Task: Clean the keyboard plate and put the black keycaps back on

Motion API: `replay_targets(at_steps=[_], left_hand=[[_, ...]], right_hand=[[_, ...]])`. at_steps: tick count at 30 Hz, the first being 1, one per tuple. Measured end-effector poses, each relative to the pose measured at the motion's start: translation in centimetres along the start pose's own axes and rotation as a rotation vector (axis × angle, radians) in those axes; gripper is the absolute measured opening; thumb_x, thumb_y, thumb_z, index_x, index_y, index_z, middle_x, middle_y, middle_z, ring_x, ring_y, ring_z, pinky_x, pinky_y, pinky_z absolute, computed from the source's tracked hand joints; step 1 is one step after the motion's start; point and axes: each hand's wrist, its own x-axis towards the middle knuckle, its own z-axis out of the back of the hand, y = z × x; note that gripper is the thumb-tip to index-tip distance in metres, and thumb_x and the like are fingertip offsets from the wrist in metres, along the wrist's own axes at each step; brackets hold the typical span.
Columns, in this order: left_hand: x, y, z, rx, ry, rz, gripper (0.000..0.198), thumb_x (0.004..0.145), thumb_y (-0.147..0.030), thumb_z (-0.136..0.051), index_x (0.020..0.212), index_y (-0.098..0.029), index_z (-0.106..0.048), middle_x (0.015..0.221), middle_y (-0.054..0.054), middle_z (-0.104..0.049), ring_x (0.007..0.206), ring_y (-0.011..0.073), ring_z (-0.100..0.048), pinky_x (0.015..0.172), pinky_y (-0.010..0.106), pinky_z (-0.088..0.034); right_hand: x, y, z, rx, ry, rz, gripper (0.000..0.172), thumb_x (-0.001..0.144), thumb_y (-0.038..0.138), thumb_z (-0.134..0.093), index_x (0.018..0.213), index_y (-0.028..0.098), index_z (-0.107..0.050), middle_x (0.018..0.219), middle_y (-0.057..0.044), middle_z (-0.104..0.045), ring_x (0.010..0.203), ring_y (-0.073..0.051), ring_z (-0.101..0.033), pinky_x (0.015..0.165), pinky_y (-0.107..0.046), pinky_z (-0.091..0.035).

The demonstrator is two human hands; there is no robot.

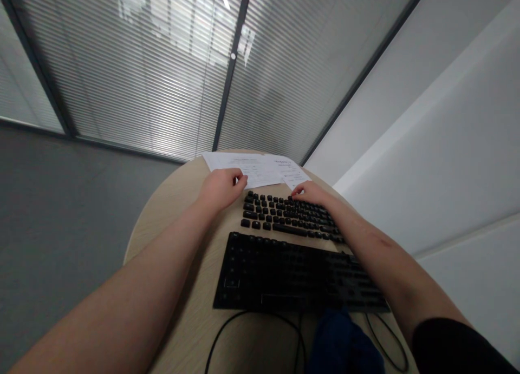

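Observation:
Loose black keycaps [289, 230] lie in keyboard-like rows on the round wooden table. On the near side of them is a black keyboard base [280, 276], with a row of keycaps fitted along its far edge. My right hand [312, 193] is over the far row of loose keycaps, thumb and fingers pinched at a small dark keycap [290, 197]. To the left of the rows, my left hand [221, 189] rests by the paper's edge with fingers curled in. Whether it holds anything is hidden.
Printed paper sheets [260, 165] lie at the table's far edge. A black cable [227, 325] loops in front of the keyboard base, beside a blue cloth-like thing [343, 341]. Beyond the round table [162, 222] stand a glass partition with blinds [154, 81] and a white wall [447, 130].

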Motion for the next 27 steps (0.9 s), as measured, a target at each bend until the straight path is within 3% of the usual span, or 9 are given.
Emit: replay_targets(at_steps=[9,16,24,27], left_hand=[[-0.1,-0.1,0.3,-0.020,-0.004,-0.006,0.030,0.092,-0.039,-0.054,0.075,-0.021,-0.070,0.065,0.006,-0.065,0.065,0.0201,-0.056,0.061,0.032,-0.034],[-0.1,0.0,0.2,-0.015,-0.005,0.005,0.030,0.093,-0.039,-0.054,0.075,-0.021,-0.070,0.064,0.005,-0.064,0.065,0.0203,-0.056,0.061,0.032,-0.033],[0.0,0.3,0.0,0.003,-0.014,0.003,0.032,0.093,-0.040,-0.053,0.073,-0.021,-0.068,0.065,0.006,-0.065,0.063,0.0198,-0.054,0.059,0.032,-0.031],[0.0,0.5,0.0,0.000,-0.023,0.006,0.032,0.093,-0.041,-0.053,0.073,-0.021,-0.069,0.064,0.006,-0.065,0.063,0.0203,-0.055,0.059,0.033,-0.031]], right_hand=[[0.7,0.2,-0.7,-0.011,-0.031,0.046,0.015,0.085,0.024,-0.072,0.095,0.023,-0.083,0.095,-0.005,-0.080,0.093,-0.023,-0.072,0.089,-0.035,-0.053],[0.8,0.3,-1.3,-0.030,-0.113,0.046,0.016,0.088,0.029,-0.070,0.098,0.025,-0.083,0.104,-0.006,-0.079,0.104,-0.025,-0.070,0.098,-0.038,-0.049],[0.7,1.3,-1.6,0.010,-0.162,0.042,0.013,0.085,0.025,-0.073,0.095,0.022,-0.082,0.093,-0.004,-0.079,0.092,-0.020,-0.071,0.090,-0.033,-0.051],[-0.7,2.2,-0.8,0.066,-0.261,0.031,0.016,0.086,0.027,-0.071,0.098,0.021,-0.081,0.093,-0.005,-0.078,0.089,-0.020,-0.070,0.088,-0.033,-0.051]])
